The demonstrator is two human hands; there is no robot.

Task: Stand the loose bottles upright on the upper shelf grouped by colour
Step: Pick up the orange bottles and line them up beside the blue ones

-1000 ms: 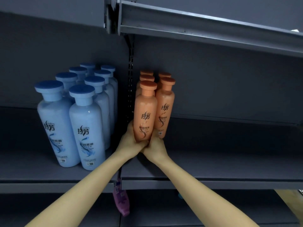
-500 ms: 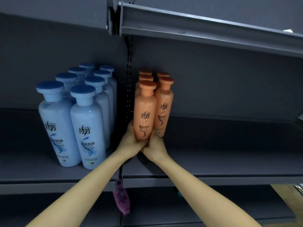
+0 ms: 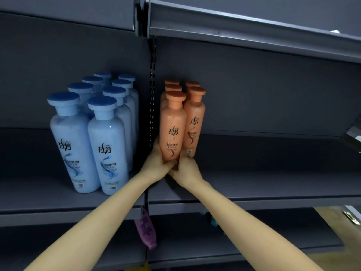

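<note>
Left hand (image 3: 156,163) and right hand (image 3: 187,170) stay wrapped round the base of the front orange shampoo bottle (image 3: 172,130), thumbs meeting at its front. No shift over the last second. The bottle is upright, on or just off the upper shelf (image 3: 263,184); can't tell which. Reads as final squaring against the orange group (image 3: 195,118), right of the slotted post (image 3: 151,94). Blue shampoo bottles (image 3: 88,145) already stand grouped on the left. Every bottle is capped; fill level not readable. A purple bottle (image 3: 146,230) is down on the lower shelf (image 3: 273,235), so the task isn't done.
</note>
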